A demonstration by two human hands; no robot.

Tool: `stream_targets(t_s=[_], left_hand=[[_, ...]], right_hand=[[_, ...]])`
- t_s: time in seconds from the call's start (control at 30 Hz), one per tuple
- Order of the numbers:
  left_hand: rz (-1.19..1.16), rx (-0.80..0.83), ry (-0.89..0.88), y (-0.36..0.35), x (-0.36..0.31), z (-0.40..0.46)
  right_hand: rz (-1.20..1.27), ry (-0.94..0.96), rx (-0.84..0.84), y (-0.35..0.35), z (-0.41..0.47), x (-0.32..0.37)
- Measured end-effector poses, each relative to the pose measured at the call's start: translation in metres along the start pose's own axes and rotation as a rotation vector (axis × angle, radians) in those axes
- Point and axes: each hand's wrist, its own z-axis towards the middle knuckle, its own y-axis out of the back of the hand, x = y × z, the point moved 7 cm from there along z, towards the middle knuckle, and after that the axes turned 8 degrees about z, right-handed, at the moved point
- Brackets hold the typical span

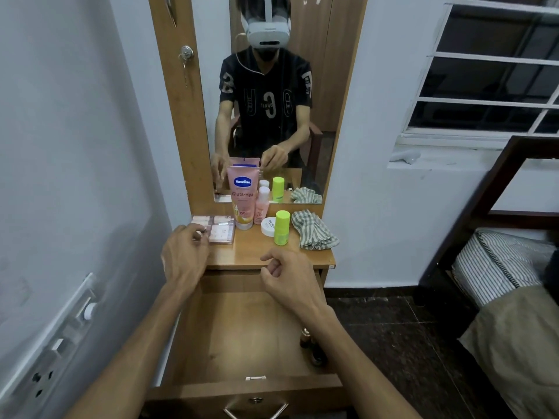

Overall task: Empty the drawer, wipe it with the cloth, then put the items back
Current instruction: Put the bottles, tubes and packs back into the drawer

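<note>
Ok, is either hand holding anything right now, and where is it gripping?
The left hand pinches the pink box at its near left edge. The right hand hangs loosely curled and holds nothing.

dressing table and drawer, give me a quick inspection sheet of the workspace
surface: wooden table top under a mirror.
job's things: drawer pulled open, small dark bottles at its right side; striped cloth lies on top.
clutter: Vaseline tube, pink bottle, green bottle, white jar, pink boxes.
hands: left hand touches the pink boxes; right hand loosely curled, holds nothing.
cables: nothing seen.
surroundings: wall sockets, window, bed.
</note>
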Motion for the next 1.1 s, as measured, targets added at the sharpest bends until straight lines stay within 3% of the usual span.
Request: stream_targets(t_s=[0.13,0.33,0.6,0.73,0.87,1.1], left_hand=[[0.065,-0.042,-0.09,0.001,-0.009,-0.01],[0.048,-0.048,-0.084,-0.007,-0.006,-0.008],[-0.197,-0.058,-0.154,-0.004,-0.027,-0.029],[-0.327,0.054,-0.283,-0.017,-0.056,-0.061],[-0.315,0.181,-0.411,-0.042,-0.084,-0.1],[-0.266,0.43,-0.421,-0.106,-0.089,-0.139]], right_hand=[[0.006,-0.044,-0.053,0.013,-0.01,-0.017],[0.05,-0.083,-0.076,0.021,-0.029,-0.037],[0.056,-0.121,-0.127,0.034,-0.043,-0.06],[0.052,-0.137,-0.132,0.034,-0.051,-0.07],[0.035,-0.172,-0.15,0.037,-0.062,-0.083],[0.068,-0.178,-0.29,0.042,-0.09,-0.097]])
